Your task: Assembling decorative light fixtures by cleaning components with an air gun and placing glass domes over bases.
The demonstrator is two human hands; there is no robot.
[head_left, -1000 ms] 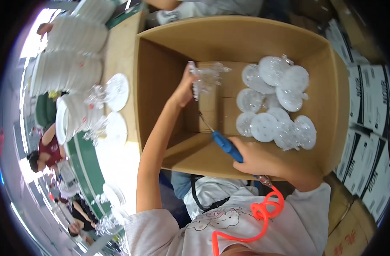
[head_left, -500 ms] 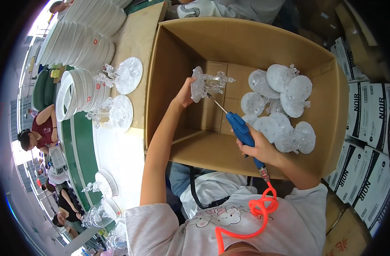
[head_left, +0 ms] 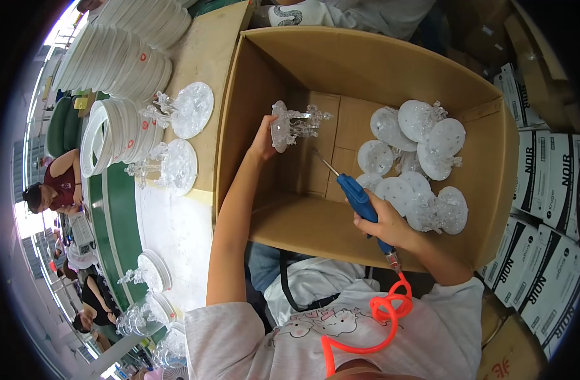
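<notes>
My left hand grips the edge of a clear plastic disc, which stands on edge over the left part of the open cardboard box. Clear moulded figures stick out from the disc toward the right. In my right hand is a blue air blow gun with a long thin metal nozzle. The nozzle points up and left toward the disc, its tip a little apart from the figures. An orange coiled hose hangs from the gun's lower end.
Several similar clear discs lie piled in the box's right side. On the table at left are more disc pieces and stacks of white rings. White printed cartons stand at right. Other people sit at far left.
My left hand has moved left with the disc, away from the nozzle. The air blow gun has shifted only slightly, so the gap between nozzle and disc is wider.
</notes>
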